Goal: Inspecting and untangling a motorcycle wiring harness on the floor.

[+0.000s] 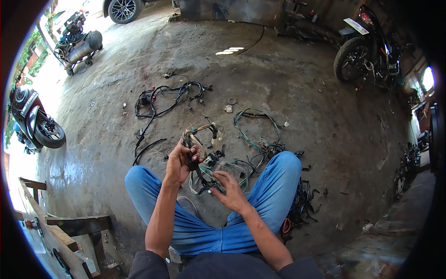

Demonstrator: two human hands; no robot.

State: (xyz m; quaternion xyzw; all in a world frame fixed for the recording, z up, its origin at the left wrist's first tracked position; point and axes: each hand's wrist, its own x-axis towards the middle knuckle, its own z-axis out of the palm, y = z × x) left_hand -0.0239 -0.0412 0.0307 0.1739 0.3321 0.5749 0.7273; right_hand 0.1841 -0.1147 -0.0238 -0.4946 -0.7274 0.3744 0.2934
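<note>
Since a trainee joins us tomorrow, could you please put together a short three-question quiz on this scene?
1. Which hand is gripping the bundle of wires, the left or the right?
2. True or false: the open loop of green wires lies to the left of the large black harness.
3. Fill in the blank: the vehicle standing at the upper right of the picture is a ____.

Key:
1. The left hand.
2. False; the loop lies to the right of the harness.
3. Motorcycle.
</note>
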